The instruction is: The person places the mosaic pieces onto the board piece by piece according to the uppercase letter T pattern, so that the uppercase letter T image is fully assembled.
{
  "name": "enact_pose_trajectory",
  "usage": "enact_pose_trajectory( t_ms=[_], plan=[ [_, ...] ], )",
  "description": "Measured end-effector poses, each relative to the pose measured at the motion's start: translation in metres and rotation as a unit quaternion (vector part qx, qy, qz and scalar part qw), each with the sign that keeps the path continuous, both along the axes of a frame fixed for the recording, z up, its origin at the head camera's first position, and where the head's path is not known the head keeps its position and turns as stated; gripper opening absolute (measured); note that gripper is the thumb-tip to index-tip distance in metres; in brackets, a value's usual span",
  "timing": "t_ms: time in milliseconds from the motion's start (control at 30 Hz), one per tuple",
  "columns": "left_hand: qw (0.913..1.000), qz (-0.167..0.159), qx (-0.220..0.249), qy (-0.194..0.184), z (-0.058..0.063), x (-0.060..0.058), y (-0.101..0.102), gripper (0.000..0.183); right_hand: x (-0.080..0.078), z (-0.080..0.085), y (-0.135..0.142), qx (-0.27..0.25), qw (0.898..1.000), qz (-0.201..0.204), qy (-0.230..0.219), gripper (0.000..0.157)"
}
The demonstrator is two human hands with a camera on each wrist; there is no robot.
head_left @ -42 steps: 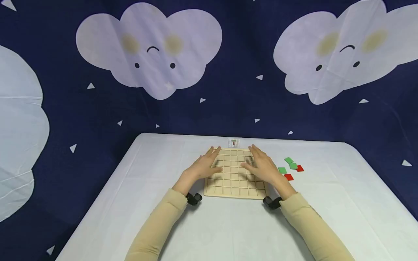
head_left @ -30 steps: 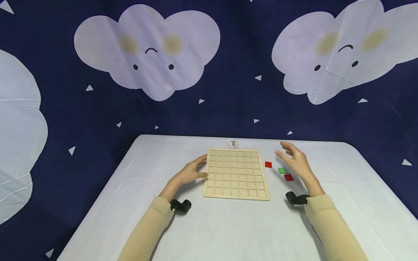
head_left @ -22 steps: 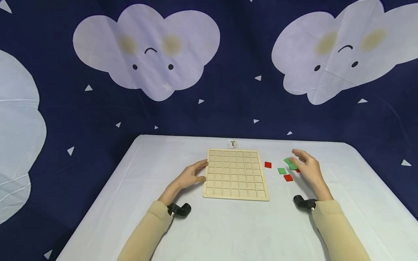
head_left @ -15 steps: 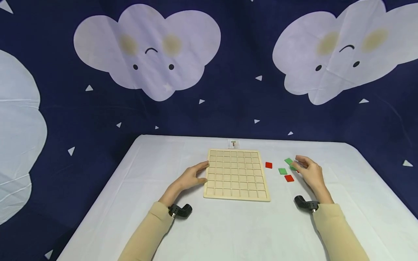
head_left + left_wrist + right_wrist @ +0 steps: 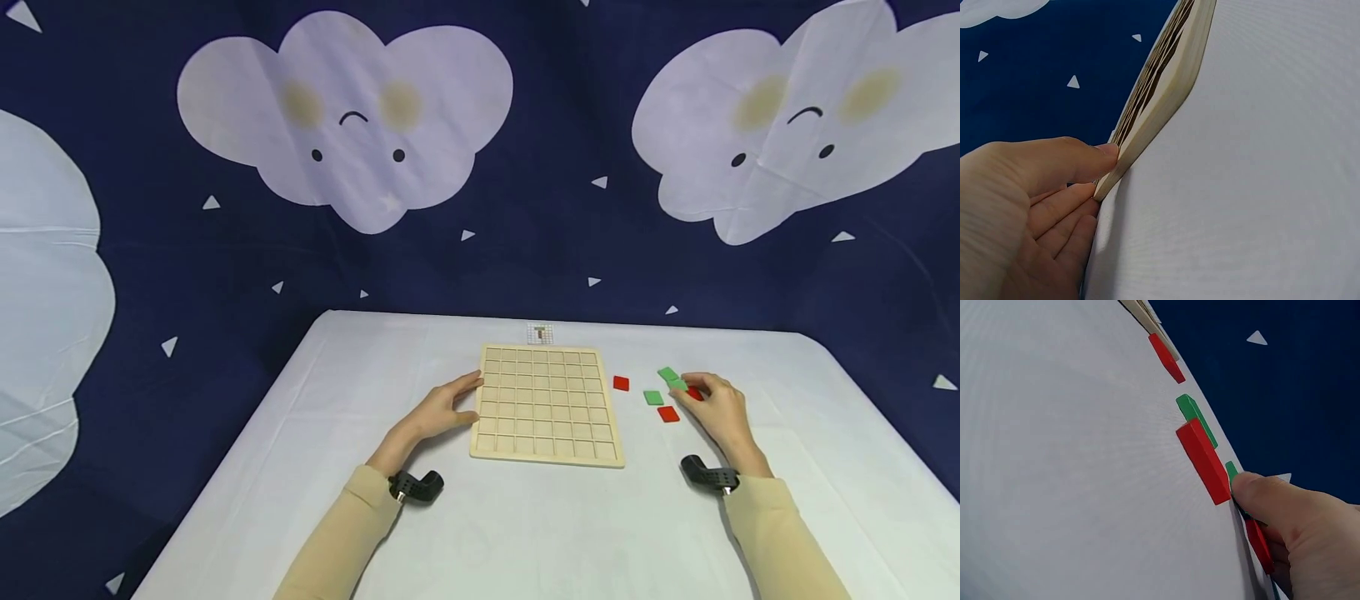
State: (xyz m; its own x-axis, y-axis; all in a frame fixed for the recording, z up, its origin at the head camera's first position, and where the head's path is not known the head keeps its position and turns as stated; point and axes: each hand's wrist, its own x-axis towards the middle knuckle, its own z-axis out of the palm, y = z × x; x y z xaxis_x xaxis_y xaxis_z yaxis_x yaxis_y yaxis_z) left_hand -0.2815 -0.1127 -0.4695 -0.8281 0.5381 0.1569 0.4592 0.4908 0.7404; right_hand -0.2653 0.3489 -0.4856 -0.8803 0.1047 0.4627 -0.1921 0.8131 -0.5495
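Our left hand (image 5: 437,411) lies relaxed and unclenched at the left edge of the pale wooden grid board (image 5: 551,408), its fingers extended and its thumb touching the rim. Behind it, a black wrist camera (image 5: 417,487) sits at the cuff of our beige left sleeve (image 5: 337,533). The board lies flat on the white-covered table (image 5: 525,533), between our two hands. Just beyond the board's far edge we see a small card (image 5: 540,333) printed with a grid and a T-shaped figure. Right of the board comes a red square tile (image 5: 621,383), then a green square tile (image 5: 653,398). Next we find a farther green tile (image 5: 667,374) and a nearer red tile (image 5: 668,414). Beside these, our right hand (image 5: 722,412) reaches down with bent fingers, its thumb at another green tile (image 5: 677,385); we cannot tell whether it pinches that tile or only touches it. Another red tile (image 5: 695,392), partly hidden, lies under its fingers. A second black wrist camera (image 5: 708,475) sits at our right cuff.
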Motion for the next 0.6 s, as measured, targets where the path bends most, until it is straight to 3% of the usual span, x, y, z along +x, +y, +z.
enact_pose_trajectory(
  t_ms=[600],
  plan=[
    [0.9999,-0.004,0.012,-0.011,0.0006,0.0004,-0.0006,0.076,-0.0026,-0.0036,0.0004,0.04,0.998,0.029,0.029,0.03]
  ],
)
